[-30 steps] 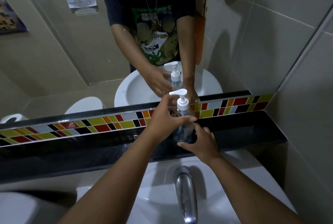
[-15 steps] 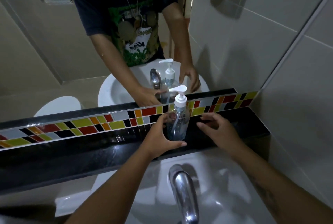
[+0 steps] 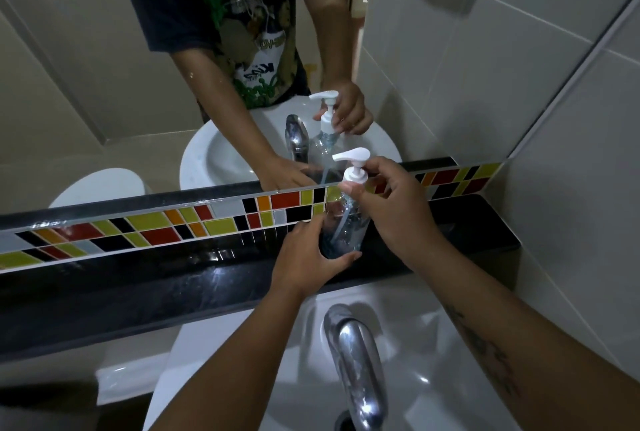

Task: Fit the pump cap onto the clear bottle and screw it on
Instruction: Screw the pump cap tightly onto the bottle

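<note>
The clear bottle [image 3: 343, 229] stands upright on the black shelf [image 3: 173, 278] below the mirror. A white pump cap [image 3: 353, 167] sits on its neck, nozzle pointing left. My left hand [image 3: 304, 257] wraps the bottle's lower body from the left. My right hand [image 3: 391, 202] comes from the right, with thumb and fingers pinched around the cap's white collar. A dip tube runs down inside the bottle.
A chrome tap [image 3: 356, 358] rises over the white basin [image 3: 433, 344] directly below the shelf. A band of coloured tiles [image 3: 156, 226] backs the shelf. The mirror [image 3: 138, 84] reflects the person, bottle and basin. Tiled wall [image 3: 571, 188] closes the right side.
My left hand dropped from the cap to the bottle's lower body. My right hand let go of the bottle's base, hovered open to the right, then closed on the cap's collar. The camera moved closer.
</note>
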Demonstrator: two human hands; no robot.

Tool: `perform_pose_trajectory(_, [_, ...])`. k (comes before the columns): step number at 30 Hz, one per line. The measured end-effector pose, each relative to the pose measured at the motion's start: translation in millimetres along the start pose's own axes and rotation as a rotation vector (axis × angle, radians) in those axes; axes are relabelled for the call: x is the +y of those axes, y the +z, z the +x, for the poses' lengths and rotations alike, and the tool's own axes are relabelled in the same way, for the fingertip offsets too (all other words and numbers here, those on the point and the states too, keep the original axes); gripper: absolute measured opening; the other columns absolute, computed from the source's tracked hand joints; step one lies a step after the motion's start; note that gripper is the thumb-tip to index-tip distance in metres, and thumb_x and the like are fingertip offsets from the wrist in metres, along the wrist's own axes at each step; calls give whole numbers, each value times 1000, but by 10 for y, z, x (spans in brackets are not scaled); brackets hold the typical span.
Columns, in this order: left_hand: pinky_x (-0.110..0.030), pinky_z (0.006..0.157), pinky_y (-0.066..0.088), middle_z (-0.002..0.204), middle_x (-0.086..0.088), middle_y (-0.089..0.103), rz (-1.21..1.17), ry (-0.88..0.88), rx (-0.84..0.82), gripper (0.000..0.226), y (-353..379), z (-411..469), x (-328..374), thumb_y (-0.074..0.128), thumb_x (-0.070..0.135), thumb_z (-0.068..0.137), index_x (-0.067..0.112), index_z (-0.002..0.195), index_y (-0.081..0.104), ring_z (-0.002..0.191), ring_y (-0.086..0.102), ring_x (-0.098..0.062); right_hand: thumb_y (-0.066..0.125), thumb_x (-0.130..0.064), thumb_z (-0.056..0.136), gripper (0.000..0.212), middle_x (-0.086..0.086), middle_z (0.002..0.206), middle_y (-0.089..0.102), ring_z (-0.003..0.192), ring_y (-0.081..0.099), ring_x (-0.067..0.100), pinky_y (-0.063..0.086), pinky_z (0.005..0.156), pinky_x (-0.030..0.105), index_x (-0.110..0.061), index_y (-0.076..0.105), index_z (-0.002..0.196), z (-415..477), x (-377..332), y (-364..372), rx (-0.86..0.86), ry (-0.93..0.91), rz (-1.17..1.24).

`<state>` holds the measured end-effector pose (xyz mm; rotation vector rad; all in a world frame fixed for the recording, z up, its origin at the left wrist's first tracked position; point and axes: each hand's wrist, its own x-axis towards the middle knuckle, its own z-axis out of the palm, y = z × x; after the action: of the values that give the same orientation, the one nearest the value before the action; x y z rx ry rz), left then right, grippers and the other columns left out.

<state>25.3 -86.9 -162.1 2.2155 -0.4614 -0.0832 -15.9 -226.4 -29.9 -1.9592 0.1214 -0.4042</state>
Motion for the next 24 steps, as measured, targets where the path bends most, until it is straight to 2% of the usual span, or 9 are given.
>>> perform_pose_trajectory(3, [-41, 87, 57, 112, 8, 62, 11, -11, -3, 65, 9, 7, -23, 76, 71, 64, 37, 114, 53, 104, 59, -14, 71, -20, 83, 26, -1, 102, 65, 78, 56, -12, 46, 66, 8, -20, 67, 109, 38, -18, -40, -32, 18, -30])
perform_pose_trajectory(8, [-36, 85, 55, 112, 7, 61, 12, 4, -6, 61, 0, 4, -11, 79, 66, 67, 35, 112, 53, 104, 59, -15, 67, -21, 87, 29, -5, 102, 67, 80, 57, -9, 43, 61, 4, -23, 66, 116, 105, -54, -125, -146, 44, -83])
perform_pose_trajectory(15, [-42, 88, 56, 113, 6, 62, 21, 0, -6, 67, 14, 12, -35, 73, 73, 65, 37, 117, 54, 105, 59, -16, 69, -19, 86, 21, -19, 91, 60, 78, 52, -23, 40, 60, -1, -22, 64, 105, 70, -75, -129, -142, 6, -110])
perform_pose_trajectory(19, [-42, 87, 56, 112, 6, 61, 31, 1, -12, 66, 18, 17, -34, 72, 74, 64, 37, 115, 53, 104, 59, -17, 77, -22, 78, 27, -10, 94, 62, 81, 54, -12, 38, 64, 0, -23, 58, 96, 38, -28, -51, -39, -42, -175])
perform_pose_trajectory(21, [-40, 86, 55, 112, 6, 61, 43, 4, -15, 65, 22, 18, -34, 71, 75, 65, 38, 115, 51, 104, 59, -18, 79, -24, 75, 33, -3, 103, 63, 86, 53, -7, 37, 68, 1, -21, 60, 102, 10, 10, -18, 14, -47, -166])
perform_pose_trajectory(24, [-41, 87, 55, 113, 7, 62, 47, 8, -21, 66, 24, 18, -43, 72, 75, 67, 39, 117, 51, 106, 59, -18, 78, -28, 76, 51, -8, 117, 59, 102, 50, -8, 39, 76, 5, -25, 56, 122, -25, 8, -39, -15, -13, -116])
